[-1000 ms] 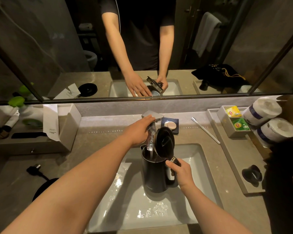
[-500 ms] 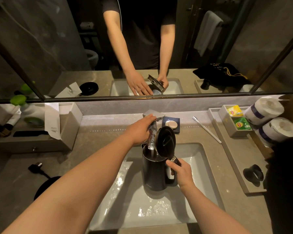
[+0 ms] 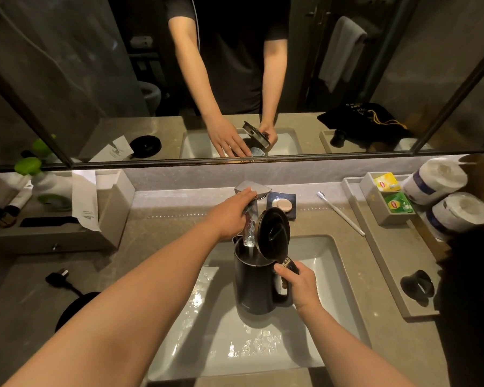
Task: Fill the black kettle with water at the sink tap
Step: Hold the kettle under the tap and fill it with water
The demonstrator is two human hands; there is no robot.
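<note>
A: Dim bathroom, stone counter (image 3: 162, 233), white sink (image 3: 333, 275) under a mirror. At nine o'clock of the tap (image 3: 253, 189), the left hand (image 3: 229, 216) rests on its lever, fingers wrapped loosely.

B: And the black kettle (image 3: 256, 286)?

A: Standing in the basin below the spout, lid (image 3: 273, 233) up; the right hand (image 3: 299, 283), at three o'clock, grips its handle. Overfilling looks likely if the lever isn't closed in time.

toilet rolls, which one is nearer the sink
The lower toilet roll, beside the green tea packet; the other roll sits farther back toward the mirror.
</note>
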